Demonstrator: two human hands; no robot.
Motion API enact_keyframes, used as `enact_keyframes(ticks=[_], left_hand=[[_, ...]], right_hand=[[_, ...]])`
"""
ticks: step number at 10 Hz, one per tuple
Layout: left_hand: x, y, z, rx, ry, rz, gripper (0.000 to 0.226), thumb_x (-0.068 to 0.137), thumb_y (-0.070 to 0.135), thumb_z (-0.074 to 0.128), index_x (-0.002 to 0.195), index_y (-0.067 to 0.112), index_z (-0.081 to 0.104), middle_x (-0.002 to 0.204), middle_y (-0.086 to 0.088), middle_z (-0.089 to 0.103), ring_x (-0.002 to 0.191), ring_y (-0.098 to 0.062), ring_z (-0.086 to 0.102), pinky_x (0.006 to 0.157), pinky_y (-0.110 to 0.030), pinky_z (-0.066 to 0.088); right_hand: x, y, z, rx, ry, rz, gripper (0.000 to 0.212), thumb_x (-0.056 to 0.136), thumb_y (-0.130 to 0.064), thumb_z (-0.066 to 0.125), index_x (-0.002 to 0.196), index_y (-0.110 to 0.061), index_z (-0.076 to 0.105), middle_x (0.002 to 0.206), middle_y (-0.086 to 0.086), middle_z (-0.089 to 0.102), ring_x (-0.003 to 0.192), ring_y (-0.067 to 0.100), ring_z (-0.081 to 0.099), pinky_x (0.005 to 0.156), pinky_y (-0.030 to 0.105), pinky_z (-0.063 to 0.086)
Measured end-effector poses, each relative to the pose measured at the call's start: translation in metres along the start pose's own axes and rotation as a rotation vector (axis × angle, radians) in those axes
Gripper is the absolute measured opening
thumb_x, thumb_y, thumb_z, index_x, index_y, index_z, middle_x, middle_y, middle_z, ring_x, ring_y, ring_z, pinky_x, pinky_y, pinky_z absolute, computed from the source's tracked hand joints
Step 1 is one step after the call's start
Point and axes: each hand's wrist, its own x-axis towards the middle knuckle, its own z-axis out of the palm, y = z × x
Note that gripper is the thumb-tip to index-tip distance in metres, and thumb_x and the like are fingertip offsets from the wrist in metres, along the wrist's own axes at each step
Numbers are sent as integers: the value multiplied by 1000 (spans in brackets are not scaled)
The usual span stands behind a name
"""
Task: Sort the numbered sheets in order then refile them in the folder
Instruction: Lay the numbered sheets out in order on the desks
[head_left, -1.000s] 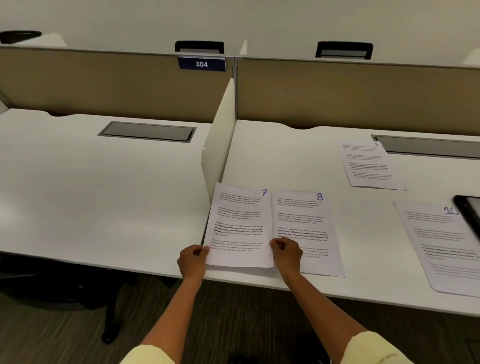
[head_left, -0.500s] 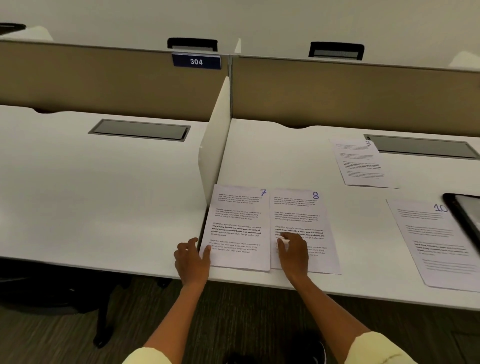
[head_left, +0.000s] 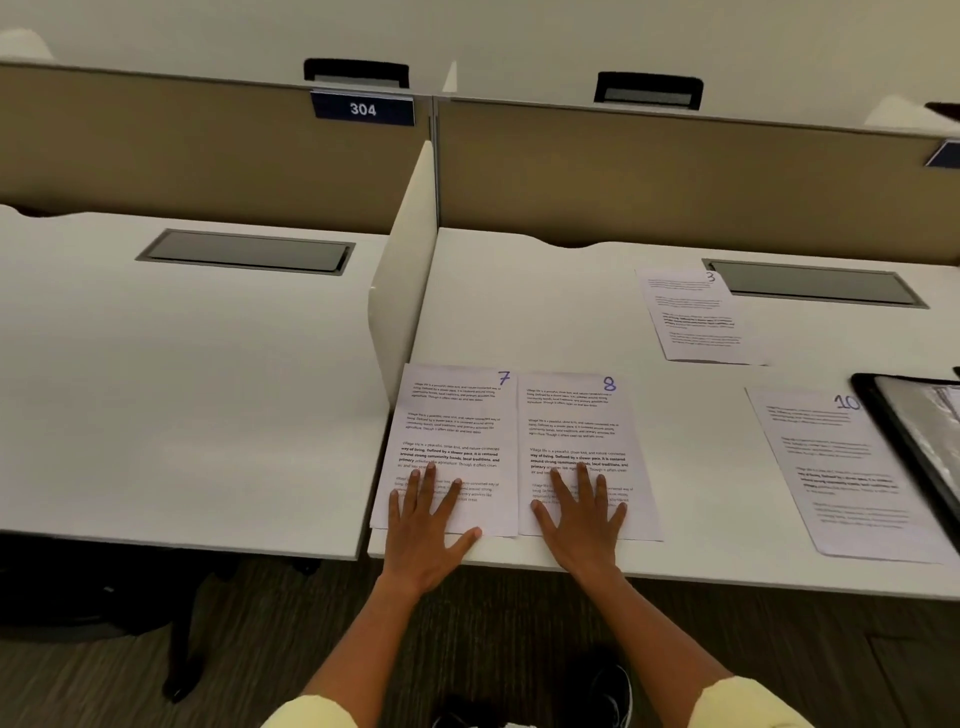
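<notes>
Head view, ordered from the near edge of the desk (head_left: 675, 571) outward. Left hand (head_left: 426, 525) lies flat, fingers straight and spread, on the lower part of sheet 7 (head_left: 457, 415); the thumb reaches toward the sheet's near right corner. Right hand (head_left: 582, 514) lies flat in the same way, fingers spread, on the lower part of sheet 8 (head_left: 571, 421). Both sheets rest at the desk's near edge, side by side with long edges touching or slightly overlapping; which cannot be told. Sheet 7 sits against the foot of the white divider (head_left: 405, 270) at the desk's left edge. Sheet 10 (head_left: 841, 467) lies toward the right, well apart from sheet 8, its far right corner beside or under the black folder (head_left: 904, 441) at the right margin. Sheet 3 (head_left: 691, 317) lies farther back, its far right corner just beside a grey cable hatch (head_left: 810, 283). Beyond stands the tan partition (head_left: 675, 171), with a plate reading 304 (head_left: 362, 108) to the left.
</notes>
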Motion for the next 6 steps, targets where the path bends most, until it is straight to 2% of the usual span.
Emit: enact_keyframes(ticks=[2, 6], left_hand=[[3, 1, -4, 36, -35, -12, 93, 69, 89, -11, 150, 42, -16, 155, 0, -37, 142, -21, -35, 117, -48, -19], [10, 2, -4, 21, -43, -14, 94, 69, 90, -9, 151, 43, -12, 156, 1, -35, 143, -21, -33, 117, -50, -17]], right_hand=[[-5, 4, -4, -2, 0, 18, 69, 97, -68, 22, 157, -41, 0, 166, -2, -16, 152, 28, -16, 120, 61, -5], [-4, 6, -2, 6, 6, 17, 70, 97, -69, 22, 157, -42, -1, 166, -2, -16, 152, 28, -16, 120, 61, -5]])
